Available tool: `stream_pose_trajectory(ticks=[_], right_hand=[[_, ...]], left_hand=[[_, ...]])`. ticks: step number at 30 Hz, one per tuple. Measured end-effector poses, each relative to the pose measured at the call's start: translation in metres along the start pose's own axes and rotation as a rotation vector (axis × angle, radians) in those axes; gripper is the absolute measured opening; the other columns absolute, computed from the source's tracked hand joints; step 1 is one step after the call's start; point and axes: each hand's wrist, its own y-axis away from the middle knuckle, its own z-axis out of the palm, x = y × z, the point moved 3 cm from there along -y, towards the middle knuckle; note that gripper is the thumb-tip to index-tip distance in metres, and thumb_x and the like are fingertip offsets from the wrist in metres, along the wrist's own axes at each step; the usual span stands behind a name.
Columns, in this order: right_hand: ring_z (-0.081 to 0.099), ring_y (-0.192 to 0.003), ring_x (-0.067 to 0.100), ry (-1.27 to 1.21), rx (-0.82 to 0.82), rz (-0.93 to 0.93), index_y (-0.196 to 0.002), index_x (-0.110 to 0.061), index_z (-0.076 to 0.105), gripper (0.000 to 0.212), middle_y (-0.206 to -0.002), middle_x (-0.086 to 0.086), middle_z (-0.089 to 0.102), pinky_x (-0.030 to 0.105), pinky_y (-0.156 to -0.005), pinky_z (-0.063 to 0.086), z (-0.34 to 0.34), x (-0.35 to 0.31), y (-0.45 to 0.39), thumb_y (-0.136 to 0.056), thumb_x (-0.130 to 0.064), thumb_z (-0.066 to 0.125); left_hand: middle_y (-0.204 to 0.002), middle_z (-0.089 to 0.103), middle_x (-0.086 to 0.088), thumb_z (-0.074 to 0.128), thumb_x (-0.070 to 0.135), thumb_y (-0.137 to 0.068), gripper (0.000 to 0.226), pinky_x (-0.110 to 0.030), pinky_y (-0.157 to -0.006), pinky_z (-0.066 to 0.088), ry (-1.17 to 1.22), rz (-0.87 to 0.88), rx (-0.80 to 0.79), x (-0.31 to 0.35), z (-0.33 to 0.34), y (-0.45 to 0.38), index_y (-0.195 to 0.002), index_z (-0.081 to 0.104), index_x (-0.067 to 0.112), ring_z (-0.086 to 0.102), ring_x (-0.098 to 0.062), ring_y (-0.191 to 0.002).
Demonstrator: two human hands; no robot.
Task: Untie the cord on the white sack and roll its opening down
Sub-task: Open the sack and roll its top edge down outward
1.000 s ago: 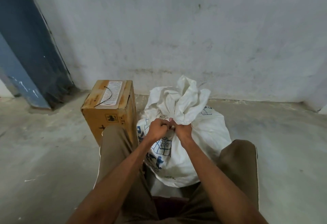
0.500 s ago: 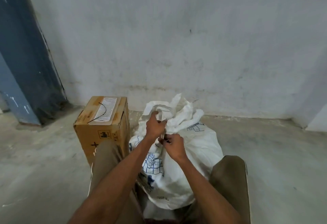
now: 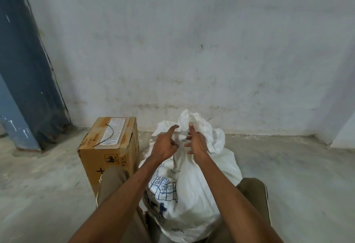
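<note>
The white sack [image 3: 199,191] with blue print stands on the floor between my knees. Its crumpled top [image 3: 197,121] rises above a gathered neck [image 3: 179,153]. My left hand [image 3: 164,145] is on the neck's left side, forefinger stretched up and the other fingers curled toward the fabric. Whether they pinch anything is hidden. My right hand [image 3: 197,142] rests against the neck's right side, thumb up on the crumpled top and fingers spread. I cannot make out the cord clearly.
A taped cardboard box [image 3: 109,146] stands just left of the sack, touching my left knee. A grey wall [image 3: 192,50] runs close behind both. A blue post [image 3: 23,69] rises at far left. Bare concrete floor [image 3: 288,166] spreads to the right.
Both hands were clenched together at the sack's neck a second ago. The left hand then lifted, and now both hands have loosened with fingers spread on either side of the neck.
</note>
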Motion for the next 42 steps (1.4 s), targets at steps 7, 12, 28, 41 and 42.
stream_pose_trajectory(ticks=[7, 12, 28, 41, 42], right_hand=[[0.064, -0.076, 0.019, 0.127, 0.027, -0.054, -0.106, -0.005, 0.068, 0.059, -0.091, 0.004, 0.068, 0.046, -0.072, 0.062, -0.006, -0.028, -0.02, -0.084, -0.06, 0.069], [0.066, -0.092, 0.029, 0.231, 0.039, -0.027, -0.104, -0.002, 0.069, 0.03, -0.107, 0.015, 0.07, 0.042, -0.076, 0.061, -0.023, -0.031, -0.038, -0.08, -0.016, 0.077], [0.067, -0.078, 0.033, -0.011, -0.501, 0.084, -0.098, 0.002, 0.072, 0.065, -0.089, 0.021, 0.071, 0.038, -0.068, 0.052, -0.031, -0.013, 0.026, -0.095, -0.06, 0.054], [0.045, -0.112, 0.036, 0.492, 0.683, -0.101, -0.122, -0.022, 0.042, 0.072, -0.13, 0.014, 0.039, 0.04, -0.095, 0.039, -0.057, 0.007, 0.026, -0.061, -0.019, 0.08], [0.044, -0.109, 0.036, 0.659, 0.651, -0.163, -0.115, -0.026, 0.05, 0.06, -0.127, 0.011, 0.041, 0.043, -0.097, 0.036, -0.055, 0.012, 0.024, -0.061, -0.024, 0.076]], left_hand=[[-0.093, 0.079, -0.004, 0.062, -0.004, -0.079, 0.03, -0.028, -0.076, 0.055, 0.038, 0.009, -0.22, 0.012, -0.004, 0.004, -0.099, 0.08, 0.01, 0.071, -0.014, -0.081], [-0.088, 0.077, -0.014, 0.057, -0.006, -0.079, 0.043, -0.03, -0.063, 0.06, -0.009, -0.167, -0.542, 0.02, -0.022, 0.007, -0.118, 0.07, 0.006, 0.074, -0.018, -0.064], [-0.075, 0.072, -0.015, 0.07, 0.021, -0.082, 0.016, -0.03, -0.056, 0.045, 0.504, -0.482, -0.254, 0.046, 0.0, -0.031, -0.08, 0.079, 0.008, 0.062, -0.027, -0.067], [-0.077, 0.076, 0.008, 0.078, 0.01, -0.077, 0.013, -0.016, -0.06, 0.046, 0.132, -0.153, -0.452, 0.018, 0.011, 0.004, -0.088, 0.082, 0.017, 0.064, -0.003, -0.065], [-0.078, 0.076, 0.009, 0.078, 0.011, -0.076, 0.014, -0.016, -0.063, 0.049, 0.11, -0.143, -0.443, 0.018, 0.013, 0.005, -0.086, 0.082, 0.019, 0.067, -0.004, -0.069]])
